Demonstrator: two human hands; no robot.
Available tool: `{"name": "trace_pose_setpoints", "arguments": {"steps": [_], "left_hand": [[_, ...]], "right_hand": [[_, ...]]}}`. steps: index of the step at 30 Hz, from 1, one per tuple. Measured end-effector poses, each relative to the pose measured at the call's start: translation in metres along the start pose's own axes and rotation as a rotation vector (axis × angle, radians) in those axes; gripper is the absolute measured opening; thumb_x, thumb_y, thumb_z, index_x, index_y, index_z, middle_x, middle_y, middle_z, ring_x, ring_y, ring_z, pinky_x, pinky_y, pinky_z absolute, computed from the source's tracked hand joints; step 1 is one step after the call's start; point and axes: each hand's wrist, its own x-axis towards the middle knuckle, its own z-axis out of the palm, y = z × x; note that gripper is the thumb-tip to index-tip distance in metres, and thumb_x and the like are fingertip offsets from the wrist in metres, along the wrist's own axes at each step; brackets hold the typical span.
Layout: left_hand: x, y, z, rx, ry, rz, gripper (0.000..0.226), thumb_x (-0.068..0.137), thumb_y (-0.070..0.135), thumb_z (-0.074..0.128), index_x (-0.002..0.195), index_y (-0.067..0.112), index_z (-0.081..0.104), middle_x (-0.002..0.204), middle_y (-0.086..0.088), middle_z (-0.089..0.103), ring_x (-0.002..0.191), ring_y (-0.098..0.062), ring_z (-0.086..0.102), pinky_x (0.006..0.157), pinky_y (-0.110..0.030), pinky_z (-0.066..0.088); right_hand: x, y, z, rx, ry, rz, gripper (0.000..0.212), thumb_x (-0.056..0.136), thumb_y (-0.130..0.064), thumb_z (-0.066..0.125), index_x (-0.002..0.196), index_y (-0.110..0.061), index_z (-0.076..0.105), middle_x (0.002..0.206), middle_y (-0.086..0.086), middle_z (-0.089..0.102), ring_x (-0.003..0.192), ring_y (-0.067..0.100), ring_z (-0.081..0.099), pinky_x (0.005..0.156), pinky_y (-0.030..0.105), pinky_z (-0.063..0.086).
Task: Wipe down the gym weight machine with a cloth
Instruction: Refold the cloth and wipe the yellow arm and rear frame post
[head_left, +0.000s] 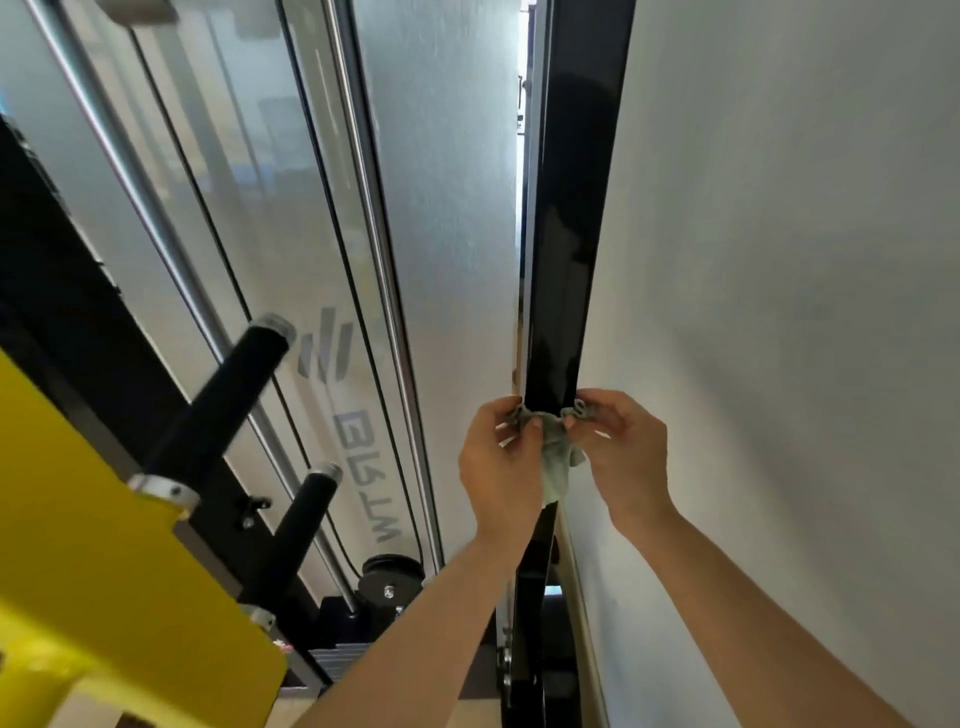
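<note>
- Currently the cloth (555, 441) sits just below frame centre, looped around the front of the black post (563, 234). A loose tail hangs down between the hands.
- Grip, left hand (498, 462): fingers curled, pinching the cloth's left end at the post's left edge.
- Grip, right hand (623, 447): fingers curled, pinching the cloth's right end at the post's right edge.
- Judged reason: an end in each hand draws the cloth taut around the post, so sliding it along would clean the front and both sides in one pass.
- The post runs from frame top to bottom, close beside the white wall (779, 260) at right. Wrapping probably reaches the narrow wall side, where a flat palm would not fit.
- Count: hands 2; cloth 1; black post 1; chrome rods (376, 208) 2 (centre, left); black pegs (228, 395) 2 (lower left); pulley (392, 571) 1 (bottom centre); yellow panel (78, 545) 1 (lower left corner).
</note>
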Motion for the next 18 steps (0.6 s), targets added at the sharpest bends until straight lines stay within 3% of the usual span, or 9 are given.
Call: {"name": "trace_pose_setpoints", "arguments": {"steps": [4,8,13,16,18], "left_hand": [[0.015,0.058,0.002,0.001,0.005,0.027,0.024,0.093,0.007,0.068,0.112,0.021,0.067,0.101,0.011,0.070,0.093,-0.004,0.068,0.086,-0.026,0.059],[0.030,0.117,0.003,-0.013,0.004,0.054,0.023,0.093,0.008,0.069,0.110,0.024,0.066,0.100,0.016,0.068,0.093,-0.002,0.067,0.088,-0.024,0.058],[0.050,0.186,0.002,-0.057,0.001,0.093,0.019,0.093,0.010,0.070,0.108,0.021,0.068,0.097,0.016,0.068,0.090,0.002,0.066,0.084,-0.018,0.056],[0.060,0.219,0.000,-0.071,-0.012,0.124,0.016,0.093,0.010,0.070,0.104,0.023,0.068,0.095,0.016,0.068,0.089,0.003,0.065,0.080,-0.014,0.055],[0.066,0.239,-0.001,-0.071,-0.019,0.154,0.015,0.093,0.011,0.071,0.102,0.023,0.068,0.094,0.016,0.068,0.088,0.004,0.065,0.079,-0.011,0.053]], "right_hand": [[0.013,-0.055,0.000,0.015,0.025,-0.028,0.030,0.086,0.004,0.071,0.105,-0.020,0.071,0.100,0.000,0.073,0.096,0.014,0.071,0.078,0.022,0.059],[0.026,-0.110,0.003,-0.004,0.077,-0.060,0.029,0.087,0.001,0.072,0.110,-0.017,0.070,0.102,-0.003,0.073,0.096,0.011,0.071,0.091,0.031,0.058],[0.038,-0.174,0.008,0.031,0.137,-0.036,0.045,0.089,-0.009,0.073,0.130,-0.022,0.058,0.102,-0.004,0.073,0.093,0.006,0.069,0.081,0.016,0.052],[0.046,-0.209,0.011,0.024,0.196,-0.070,0.033,0.087,-0.006,0.075,0.117,-0.013,0.065,0.094,-0.011,0.070,0.080,-0.008,0.066,0.071,0.007,0.051],[0.052,-0.230,0.012,0.023,0.217,-0.089,0.025,0.086,-0.005,0.075,0.109,-0.012,0.068,0.086,-0.015,0.069,0.076,-0.007,0.067,0.077,0.015,0.057]]}}
